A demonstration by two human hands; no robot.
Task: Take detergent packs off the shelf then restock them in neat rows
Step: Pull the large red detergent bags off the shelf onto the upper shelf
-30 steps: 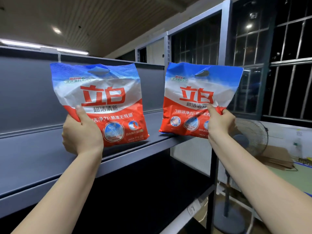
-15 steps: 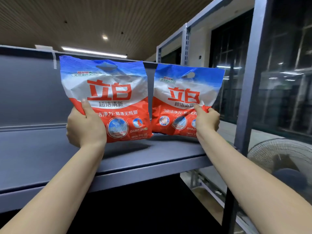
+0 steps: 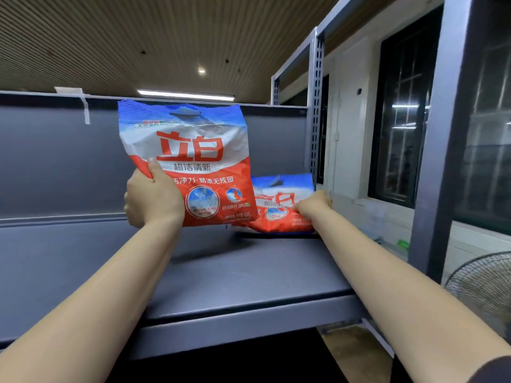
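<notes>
Left hand (image 3: 153, 200) grips upright detergent pack (image 3: 190, 161); right hand (image 3: 313, 204) holds second pack (image 3: 279, 205) on shelf (image 3: 249, 275).

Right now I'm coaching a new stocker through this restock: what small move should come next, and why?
Probably let the right hand release the right pack, since it already sits at the shelf's back right corner, while the left hand holds the left pack above the shelf.

Both detergent packs (image 3: 190, 161) (image 3: 282, 203) are blue-topped, white-banded, red below; the shelf (image 3: 249, 272) is plain grey.
</notes>
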